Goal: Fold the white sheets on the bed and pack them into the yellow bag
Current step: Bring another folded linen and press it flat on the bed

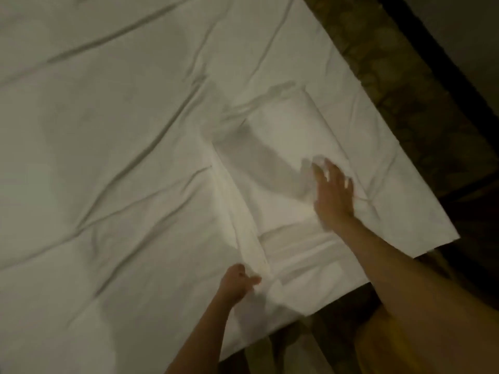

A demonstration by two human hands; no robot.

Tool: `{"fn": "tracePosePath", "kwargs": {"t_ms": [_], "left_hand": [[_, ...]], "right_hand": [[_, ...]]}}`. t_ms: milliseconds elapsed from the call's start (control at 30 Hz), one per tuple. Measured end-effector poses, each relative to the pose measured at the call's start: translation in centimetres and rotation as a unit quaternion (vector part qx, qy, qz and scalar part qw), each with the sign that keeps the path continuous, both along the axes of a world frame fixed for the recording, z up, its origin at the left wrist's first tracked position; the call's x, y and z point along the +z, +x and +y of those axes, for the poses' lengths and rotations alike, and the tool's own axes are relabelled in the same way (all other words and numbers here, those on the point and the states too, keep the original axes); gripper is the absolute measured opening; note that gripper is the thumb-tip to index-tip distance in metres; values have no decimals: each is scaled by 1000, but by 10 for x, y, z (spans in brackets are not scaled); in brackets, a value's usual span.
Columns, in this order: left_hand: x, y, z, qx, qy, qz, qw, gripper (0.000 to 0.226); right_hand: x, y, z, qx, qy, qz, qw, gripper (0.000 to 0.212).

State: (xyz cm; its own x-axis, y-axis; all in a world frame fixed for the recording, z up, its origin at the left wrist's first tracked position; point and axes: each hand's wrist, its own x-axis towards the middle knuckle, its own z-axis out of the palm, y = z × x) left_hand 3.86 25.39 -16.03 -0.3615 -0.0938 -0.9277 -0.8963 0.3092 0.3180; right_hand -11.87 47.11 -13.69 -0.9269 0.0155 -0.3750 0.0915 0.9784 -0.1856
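A folded white sheet (278, 157) lies as a flat rectangle near the bed's right corner, on top of the wrinkled white bed sheet (108, 130). My right hand (333, 193) lies flat on the folded sheet's near right part, fingers spread and blurred by motion. My left hand (239, 283) pinches a bunched fold of white cloth at the folded sheet's near left corner, close to the bed's front edge. A yellow shape (375, 344), possibly the yellow bag, shows at the bottom right under my right forearm.
The bed's right edge runs diagonally from top centre to the corner (456, 236). Beyond it lies dark patterned floor (405, 90). Dark floor also shows below the bed's front edge at the bottom centre.
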Motion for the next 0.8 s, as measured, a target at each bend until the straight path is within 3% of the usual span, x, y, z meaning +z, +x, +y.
{"fn": "tracePosePath", "kwargs": {"t_ms": [100, 300, 433, 600, 800], "left_hand": [[6, 37, -18, -9, -5, -14, 1000, 19], [16, 106, -94, -70, -68, -22, 995, 35], [26, 156, -176, -80, -87, -23, 993, 48], [36, 236, -277, -41, -105, -32, 993, 55], [33, 290, -337, -8, -136, -18, 990, 57]], "right_hand": [[-2, 60, -50, 110, -18, -67, 991, 76], [-4, 187, -137, 116, 28, -210, 970, 73], [-9, 242, -178, 31, 19, -301, 953, 75], [-2, 301, -245, 4, -38, -335, 941, 76], [7, 352, -333, 104, -48, -368, 923, 72]]}}
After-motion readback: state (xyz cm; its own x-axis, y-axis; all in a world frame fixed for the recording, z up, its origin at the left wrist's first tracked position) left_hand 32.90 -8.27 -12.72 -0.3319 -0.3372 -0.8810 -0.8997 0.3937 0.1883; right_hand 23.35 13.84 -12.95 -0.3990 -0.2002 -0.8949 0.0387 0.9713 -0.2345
